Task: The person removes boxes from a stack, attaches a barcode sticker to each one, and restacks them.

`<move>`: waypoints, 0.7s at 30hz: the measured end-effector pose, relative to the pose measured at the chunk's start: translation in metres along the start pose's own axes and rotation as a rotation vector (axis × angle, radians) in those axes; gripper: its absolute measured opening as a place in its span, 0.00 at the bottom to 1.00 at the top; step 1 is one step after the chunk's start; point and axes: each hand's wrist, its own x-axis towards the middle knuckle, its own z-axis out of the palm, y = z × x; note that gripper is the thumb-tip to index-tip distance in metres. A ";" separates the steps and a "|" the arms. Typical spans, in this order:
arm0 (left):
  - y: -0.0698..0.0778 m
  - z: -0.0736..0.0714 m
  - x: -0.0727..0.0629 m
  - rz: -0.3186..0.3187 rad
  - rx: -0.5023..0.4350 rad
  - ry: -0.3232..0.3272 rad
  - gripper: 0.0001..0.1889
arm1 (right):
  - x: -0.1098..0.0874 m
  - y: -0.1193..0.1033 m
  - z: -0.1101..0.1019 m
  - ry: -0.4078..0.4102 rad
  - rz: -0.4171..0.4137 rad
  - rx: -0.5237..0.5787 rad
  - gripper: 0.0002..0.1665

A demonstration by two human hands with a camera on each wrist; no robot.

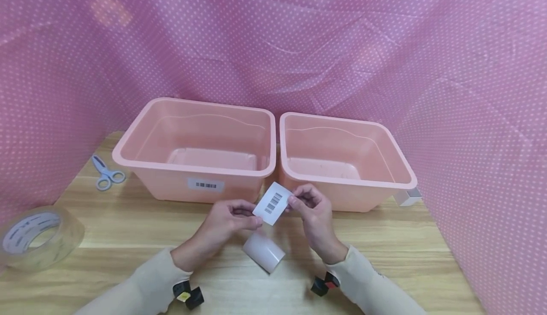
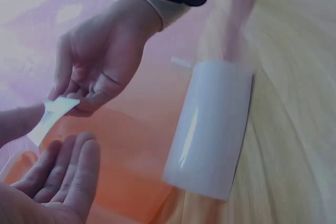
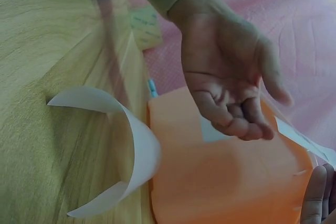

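Note:
A white barcode label (image 1: 272,204) is held up in front of the two bins. My right hand (image 1: 315,217) pinches its upper right edge between thumb and fingers. At the lower left corner is my left hand (image 1: 227,222). Its thumb and fingers stand apart in the right wrist view, where the left hand (image 3: 226,77) shows a gap beside the label (image 3: 304,140). Whether its thumb touches the label I cannot tell. Below the hands, a curled piece of glossy white paper (image 1: 264,252) lies arched on the table.
Two pink plastic bins stand side by side: the left bin (image 1: 171,182) bears a barcode label (image 1: 206,185), the right bin (image 1: 342,196) stands beside it. Scissors (image 1: 108,175) and a clear tape roll (image 1: 64,241) lie left. A small white box (image 1: 408,197) sits right.

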 end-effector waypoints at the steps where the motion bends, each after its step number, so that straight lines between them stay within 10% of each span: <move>1: 0.000 0.001 0.000 -0.007 -0.041 0.011 0.19 | 0.000 0.000 0.000 0.001 0.000 -0.001 0.15; 13: 0.004 0.002 -0.002 0.007 -0.310 0.110 0.13 | -0.002 0.004 0.003 -0.003 0.009 -0.015 0.14; 21: 0.004 0.003 -0.001 0.031 -0.174 0.162 0.12 | -0.005 0.010 -0.003 -0.016 0.057 -0.070 0.14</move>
